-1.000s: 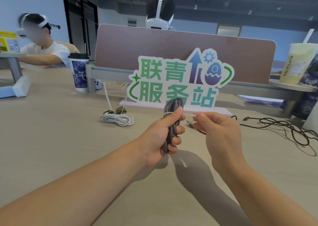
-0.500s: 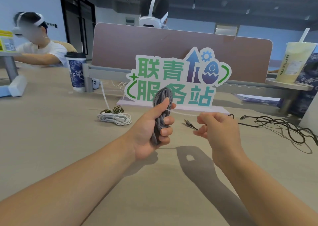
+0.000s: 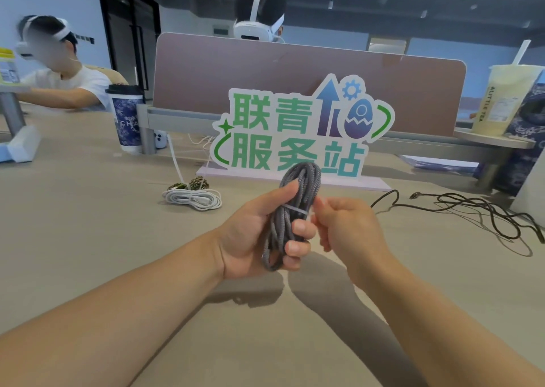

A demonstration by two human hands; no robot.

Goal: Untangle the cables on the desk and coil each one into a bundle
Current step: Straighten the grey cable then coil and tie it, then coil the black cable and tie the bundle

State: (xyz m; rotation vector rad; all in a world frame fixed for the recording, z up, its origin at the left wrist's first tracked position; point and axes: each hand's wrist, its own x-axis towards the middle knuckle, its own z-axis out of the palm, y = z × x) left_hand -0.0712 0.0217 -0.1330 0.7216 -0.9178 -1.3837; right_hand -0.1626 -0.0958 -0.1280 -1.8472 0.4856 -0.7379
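My left hand (image 3: 250, 233) grips a coiled grey braided cable (image 3: 298, 192) upright above the desk, thumb on top and fingers curled round its middle. A thin pale tie (image 3: 295, 208) runs across the bundle. My right hand (image 3: 348, 227) is against the bundle's right side and pinches the end of that tie. A coiled white cable (image 3: 193, 199) lies on the desk at the left, with a small dark-and-gold braided bundle (image 3: 191, 184) right behind it. A loose black cable (image 3: 472, 206) sprawls on the desk at the right.
A green-lettered sign (image 3: 298, 133) stands just behind my hands before a brown divider (image 3: 236, 71). A blue paper cup (image 3: 126, 118) stands at the left, a yellow drink cup (image 3: 507, 100) at the right. Two people with headsets sit beyond.
My right hand has come in from a gap to the right and now touches the grey bundle, pinching the tie. The left hand keeps its grip on the coil.
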